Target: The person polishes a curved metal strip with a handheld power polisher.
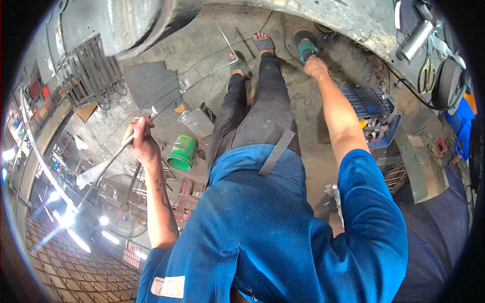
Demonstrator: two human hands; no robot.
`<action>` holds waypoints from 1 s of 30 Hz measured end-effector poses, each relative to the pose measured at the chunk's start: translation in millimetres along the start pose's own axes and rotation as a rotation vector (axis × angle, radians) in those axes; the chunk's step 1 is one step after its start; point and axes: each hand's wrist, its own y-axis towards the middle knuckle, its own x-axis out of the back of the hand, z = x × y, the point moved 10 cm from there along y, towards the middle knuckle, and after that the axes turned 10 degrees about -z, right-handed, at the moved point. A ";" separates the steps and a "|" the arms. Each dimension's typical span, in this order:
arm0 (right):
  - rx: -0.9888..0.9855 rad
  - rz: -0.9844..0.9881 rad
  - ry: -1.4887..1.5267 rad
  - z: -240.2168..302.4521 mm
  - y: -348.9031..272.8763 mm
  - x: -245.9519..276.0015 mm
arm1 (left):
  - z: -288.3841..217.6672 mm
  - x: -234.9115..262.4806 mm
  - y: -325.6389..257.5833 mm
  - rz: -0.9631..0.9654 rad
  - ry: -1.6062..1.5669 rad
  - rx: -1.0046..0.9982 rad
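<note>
My left hand is closed around a long thin metal rod, held out to the left. The rod slants up past the hand and ends in a sharp bend near my left foot. My right hand grips a teal angle grinder at the end of my outstretched right arm. The grinder's dark round disc points away from me, low over the floor or resting on it; I cannot tell which. A flat grey metal strip is at my waist, slanting across the front of my clothes.
A green bucket and a clear box stand left of my legs. To the right is a blue crate of small parts. Cables cross the floor. A large metal body spans the far side. A fan stands lower left.
</note>
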 end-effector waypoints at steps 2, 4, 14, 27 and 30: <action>0.104 0.090 -0.046 16.8 -0.4 8.2 | -9.8 36.2 -11.2 -0.103 0.003 0.028; 0.169 0.146 -0.083 0.1 -2.7 2.7 | -10.7 63.1 -14.0 -0.131 -0.004 0.056; -0.069 0.151 0.035 -27.9 -21.6 2.3 | -80.6 116.0 -47.5 -0.094 0.288 -0.165; -0.115 -0.088 0.112 -15.3 -30.0 69.0 | -223.6 130.2 -69.4 -0.388 0.083 -0.419; 0.077 0.051 0.020 1.1 -44.1 68.8 | -267.1 127.6 -82.5 -0.502 0.022 -0.544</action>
